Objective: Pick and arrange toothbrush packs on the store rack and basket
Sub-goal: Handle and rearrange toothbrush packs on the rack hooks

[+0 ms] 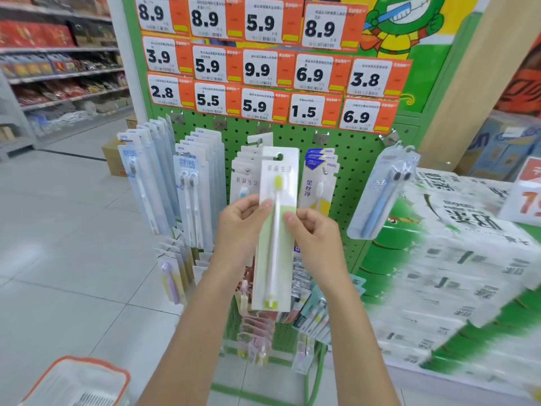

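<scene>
Hanging step: I've got one toothbrush pack (pixel 275 230) up in front of the green pegboard rack (pixel 351 148), not yet on a hook.

Both hands on it: left hand (pixel 240 230) grip pinches the pack's left edge, thumb on the face; right hand (pixel 314 238) grip pinches the right edge, so both are closed on the pack. Pack sits mid-frame, just in front of the row of same-type packs (pixel 244 174), its top overlapping them. Long axis near vertical, slight tilt; hang hole and bristle head point up, handle end down. Next move, I judge: line the hang hole with the hook tip and slide it on behind. Basket (pixel 76 382) at bottom left, well apart from the pack.
</scene>
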Motion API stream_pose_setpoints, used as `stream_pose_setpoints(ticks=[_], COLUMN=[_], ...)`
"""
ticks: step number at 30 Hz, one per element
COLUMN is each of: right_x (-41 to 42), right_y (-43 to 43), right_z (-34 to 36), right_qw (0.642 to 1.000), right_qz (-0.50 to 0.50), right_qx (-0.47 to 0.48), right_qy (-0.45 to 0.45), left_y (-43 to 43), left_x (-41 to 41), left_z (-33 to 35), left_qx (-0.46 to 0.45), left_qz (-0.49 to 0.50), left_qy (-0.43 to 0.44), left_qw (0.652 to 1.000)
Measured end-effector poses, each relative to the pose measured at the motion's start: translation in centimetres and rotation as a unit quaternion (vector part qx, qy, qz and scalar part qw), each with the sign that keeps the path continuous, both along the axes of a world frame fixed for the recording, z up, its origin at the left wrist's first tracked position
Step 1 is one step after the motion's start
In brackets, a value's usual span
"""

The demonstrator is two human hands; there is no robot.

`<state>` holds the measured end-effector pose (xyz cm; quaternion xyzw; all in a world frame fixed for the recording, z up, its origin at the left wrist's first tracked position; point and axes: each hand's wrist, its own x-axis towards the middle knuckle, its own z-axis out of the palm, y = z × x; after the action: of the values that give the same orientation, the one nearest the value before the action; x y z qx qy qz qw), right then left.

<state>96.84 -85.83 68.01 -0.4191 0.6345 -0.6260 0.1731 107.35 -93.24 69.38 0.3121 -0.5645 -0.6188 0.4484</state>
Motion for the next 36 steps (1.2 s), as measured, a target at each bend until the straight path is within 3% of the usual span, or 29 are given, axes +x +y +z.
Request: stream_pose_setpoints(ticks=[4,8,11,14,17,21,24,27,32,36], right_x=[-0.5,-0.3,0.2,0.9,1.3,1.2,0.6,0.3,0.7,0.2], right_y=[0.7,1.6,1.7,1.5,1.6,1.8,2.0,1.9,1.6,1.8], right_z=[0.2,0.3,0.2,0.4,0.8,0.4,0.0,-0.4,-1.1,-1.2], right_qw=[0.998,0.989,0.994,0.996,0.995,0.99,0.994,0.977,0.976,0.957], right_qz=[0.034,0.117,0.088,0.067,0.086,0.119,0.103,0.174,0.188,0.248], right_qx=[0.009,0.076,0.042,-0.017,-0.039,0.009,0.046,0.12,0.101,0.146], right_qy=[-0.061,-0.046,-0.055,-0.056,0.018,0.071,0.014,-0.034,-0.037,-0.04], left_y=[0.2,0.3,0.8,1.3,1.6,1.9,1.4,1.0,0.7,0.4], left_x=[0.2,0.5,0.4,0.4,0.6,0.9,1.1,1.1,1.1,1.4], left_z=[-0.4,-0.3,-0.1,0.3,0.5,1.3,1.2,1.1,0.6,0.5], left_qx=[-0.007,-0.004,-0.06,-0.129,-0.166,-0.125,-0.022,0.039,0.052,0.064], left_qz=[0.0,0.042,0.058,0.038,-0.022,-0.033,0.0,-0.013,-0.007,-0.01], left_qy=[-0.017,0.011,0.009,-0.054,-0.105,-0.043,0.002,0.029,0.045,0.056], left_qw=[1.0,0.999,0.996,0.989,0.98,0.991,1.0,0.999,0.998,0.996])
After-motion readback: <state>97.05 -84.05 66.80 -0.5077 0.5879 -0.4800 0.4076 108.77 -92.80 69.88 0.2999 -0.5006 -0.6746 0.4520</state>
